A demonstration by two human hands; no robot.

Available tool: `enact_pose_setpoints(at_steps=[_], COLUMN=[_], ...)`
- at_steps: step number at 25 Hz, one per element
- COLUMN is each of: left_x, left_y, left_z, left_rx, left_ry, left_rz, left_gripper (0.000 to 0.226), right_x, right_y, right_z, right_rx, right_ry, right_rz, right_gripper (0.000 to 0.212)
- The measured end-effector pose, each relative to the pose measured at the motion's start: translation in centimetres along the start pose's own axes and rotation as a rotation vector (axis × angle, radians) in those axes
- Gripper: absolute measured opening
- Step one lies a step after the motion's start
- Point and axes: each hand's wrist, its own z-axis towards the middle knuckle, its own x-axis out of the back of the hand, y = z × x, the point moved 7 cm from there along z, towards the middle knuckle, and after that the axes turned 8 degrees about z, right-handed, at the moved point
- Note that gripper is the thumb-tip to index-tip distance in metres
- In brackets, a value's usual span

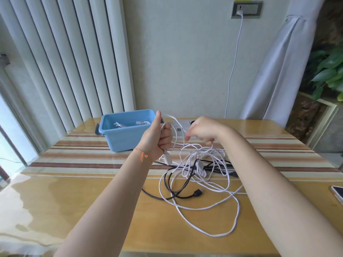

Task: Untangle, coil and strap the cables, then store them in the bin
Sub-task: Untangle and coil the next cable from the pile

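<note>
cable handling: both grips engaged on white cable above the table

nearest to me, a long loop of white cable (213, 206) lies slack on the bare wood of the table (74, 201). a phone (338, 193) sits at the table's right edge, partly out of view.

next out, a black cable (176, 184) crosses under the white strands; its plug end (198, 192) rests free on the wood. the main tangle (200, 164) of white and black runs lies on the striped cloth (83, 156), between my two forearms.

my left grip (159, 138) is raised above the cloth, fingers curled round a loop of the white cable, thumb upright. a white connector (167, 157) hangs just below this fist. a thin red string (142, 153) circles the left wrist.

my right grip (202, 131) is held at the same height, fingers curled down, pinching white strands that drop into the tangle.

beyond the hands, the blue bin (120, 134) stands on the table's far left, with white cables (130, 123) lying inside it. a white power strip (182, 124) lies behind my hands, mostly hidden.

on the wall, a white plug (239, 12) sits in an outlet (246, 9).
</note>
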Motion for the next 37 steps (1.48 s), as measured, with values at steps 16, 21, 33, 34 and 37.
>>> enact_pose_setpoints(at_steps=[16,21,33,34,37], left_x=[2.0,1.7,3.6,4.5,6.1], left_y=[-1.8,-1.5,-2.6,-2.2,-1.5], left_z=[0.0,-0.3,-0.8,-0.4,0.4], left_rx=[-0.079,-0.127,0.064,0.024,-0.113], left_ry=[0.141,0.15,-0.143,-0.037,0.142], left_rz=[0.106,0.481,0.456,0.335,-0.242], left_gripper=[0.035,0.033,0.036,0.039,0.043], right_x=[-7.5,-5.1,-4.3,-4.6,-4.9], right_y=[-3.7,-5.1,1.2,1.8,4.3], right_z=[-3.7,-3.2,-1.0,-0.7,1.1], right_rx=[0.216,0.31,0.191,0.176,0.117], right_ry=[-0.39,-0.166,-0.1,-0.119,-0.069], right_rz=[-0.431,-0.039,0.096,0.091,-0.08], right_gripper=[0.021,0.015,0.04,0.028,0.013])
